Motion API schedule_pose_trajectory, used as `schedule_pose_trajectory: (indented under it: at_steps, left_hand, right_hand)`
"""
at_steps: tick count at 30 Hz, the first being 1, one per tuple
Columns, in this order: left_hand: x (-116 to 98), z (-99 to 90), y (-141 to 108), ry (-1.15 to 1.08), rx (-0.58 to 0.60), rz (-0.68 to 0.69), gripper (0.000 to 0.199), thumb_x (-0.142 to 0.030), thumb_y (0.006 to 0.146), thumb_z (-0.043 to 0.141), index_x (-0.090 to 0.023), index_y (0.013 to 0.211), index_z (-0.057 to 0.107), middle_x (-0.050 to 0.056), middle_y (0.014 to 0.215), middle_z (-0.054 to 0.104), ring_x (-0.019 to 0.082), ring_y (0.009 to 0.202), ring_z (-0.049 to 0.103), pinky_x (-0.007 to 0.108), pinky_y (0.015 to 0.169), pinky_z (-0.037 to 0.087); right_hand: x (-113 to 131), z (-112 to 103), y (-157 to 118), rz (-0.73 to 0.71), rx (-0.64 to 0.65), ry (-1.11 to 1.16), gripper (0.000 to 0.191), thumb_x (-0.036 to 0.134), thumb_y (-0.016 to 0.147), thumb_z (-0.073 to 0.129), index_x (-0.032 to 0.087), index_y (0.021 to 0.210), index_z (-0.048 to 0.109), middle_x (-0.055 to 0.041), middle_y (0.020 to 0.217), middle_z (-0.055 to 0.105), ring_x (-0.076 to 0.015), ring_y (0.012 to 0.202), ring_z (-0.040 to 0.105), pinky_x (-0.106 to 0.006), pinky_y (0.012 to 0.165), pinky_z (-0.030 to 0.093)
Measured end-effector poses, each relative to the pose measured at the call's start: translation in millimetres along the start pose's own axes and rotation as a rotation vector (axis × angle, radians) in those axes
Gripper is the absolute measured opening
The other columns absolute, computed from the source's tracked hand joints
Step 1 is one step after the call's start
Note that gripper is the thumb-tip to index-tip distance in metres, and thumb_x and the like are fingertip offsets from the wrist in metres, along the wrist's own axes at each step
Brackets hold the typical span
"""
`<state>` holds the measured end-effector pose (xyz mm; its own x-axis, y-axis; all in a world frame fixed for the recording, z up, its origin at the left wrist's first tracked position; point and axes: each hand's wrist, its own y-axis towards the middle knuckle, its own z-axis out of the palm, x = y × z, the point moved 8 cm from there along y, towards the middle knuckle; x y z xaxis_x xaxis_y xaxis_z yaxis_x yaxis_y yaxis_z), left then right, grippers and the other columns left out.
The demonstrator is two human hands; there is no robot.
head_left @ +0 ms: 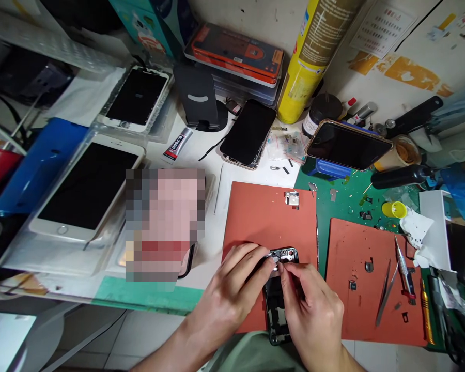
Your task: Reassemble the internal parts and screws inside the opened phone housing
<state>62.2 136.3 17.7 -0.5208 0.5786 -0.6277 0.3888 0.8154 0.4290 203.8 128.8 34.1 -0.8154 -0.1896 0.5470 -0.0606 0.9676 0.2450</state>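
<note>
An opened phone housing [277,307] with a dark, hollow inside lies on an orange mat [269,214], close to my body. Over its top end my two hands meet. My left hand [232,289] comes in from the left, thumb and fingers pinched on a small silvery phone part [274,260]. From the right, my right hand [313,305] has its thumb and forefinger pressed together beside that part; what lies between those tips is hidden. A small metal phone component [292,199] rests near the mat's top edge.
A second orange mat [372,248] at right carries tweezers [385,297], a screwdriver [405,268] and small parts. Behind are a black-screened phone [250,132], a propped phone [349,144] and a yellow spray can [306,62]. A white phone [91,186] lies left.
</note>
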Motion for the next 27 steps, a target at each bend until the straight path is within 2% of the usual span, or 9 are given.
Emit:
schedule_pose_trajectory:
  at_steps: [5,9,14,27]
  left_hand:
    - [0.2,-1.1,2.2,-0.012,-0.003,-0.03,0.03,0.002,0.097,0.064,-0.009,0.124,0.067,0.016,0.12,0.073,0.027,0.112,0.066,0.042,0.094,0.062]
    - [2.9,0.4,2.8,-0.039,-0.009,-0.084,0.027,-0.002,0.1,0.063,-0.013,0.124,0.067,0.012,0.117,0.075,0.024,0.11,0.069,0.039,0.092,0.063]
    - [7.5,-0.6,4.3,0.041,-0.082,-0.168,0.021,-0.01,0.099,0.071,-0.014,0.12,0.068,0.009,0.112,0.077,0.023,0.107,0.07,0.041,0.095,0.063]
    - [3.1,-0.4,3.9,0.056,-0.085,-0.179,0.016,-0.008,0.098,0.073,-0.012,0.112,0.068,0.009,0.107,0.075,0.023,0.103,0.068,0.041,0.093,0.06]
  right_hand:
    - [-2.4,-0.1,0.5,0.016,0.006,0.017,0.015,0.018,0.106,0.058,0.019,0.099,0.07,0.0004,0.08,0.072,-0.0095,0.064,0.072,-0.018,0.061,0.055]
    - [-3.3,-0.1,0.2,0.021,0.011,0.025,0.015,0.019,0.107,0.058,0.019,0.099,0.071,0.0001,0.08,0.072,-0.0097,0.064,0.073,-0.018,0.06,0.055]
    - [-4.7,0.8,0.1,0.031,0.02,0.025,0.016,0.02,0.107,0.058,0.019,0.099,0.072,-0.0002,0.081,0.073,-0.0101,0.066,0.074,-0.018,0.061,0.055]
    - [-5.8,-0.8,-0.3,0.024,0.007,0.055,0.016,0.019,0.107,0.059,0.018,0.099,0.073,-0.0012,0.082,0.073,-0.0103,0.066,0.073,-0.018,0.063,0.055]
